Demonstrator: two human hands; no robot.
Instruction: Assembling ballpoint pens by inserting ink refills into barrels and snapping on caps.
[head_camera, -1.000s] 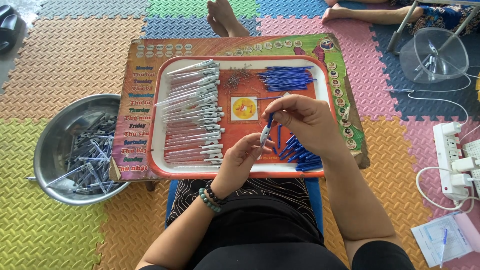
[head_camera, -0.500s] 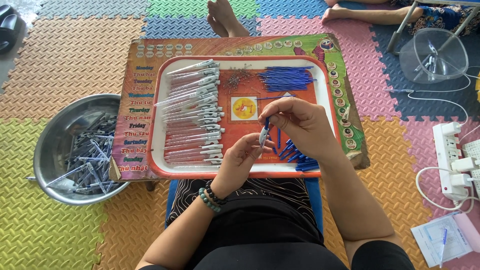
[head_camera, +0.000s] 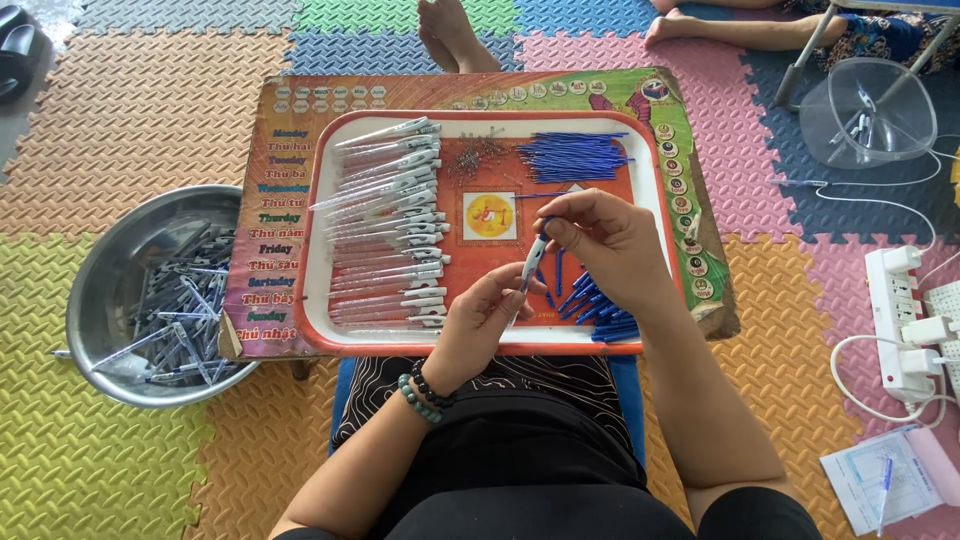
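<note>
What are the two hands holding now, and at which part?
Both hold one pen: the left hand pinches its lower end, the right hand grips its upper blue end, above the tray.

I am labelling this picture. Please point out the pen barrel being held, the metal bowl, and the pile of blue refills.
pen barrel (head_camera: 533, 256), head view, middle of barrel.
metal bowl (head_camera: 112, 232), head view, bare inner wall.
pile of blue refills (head_camera: 572, 157), head view, centre of pile.

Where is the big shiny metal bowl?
The round silver metal bowl sits on the foam floor mat, left of the low table, holding finished pens.
</note>
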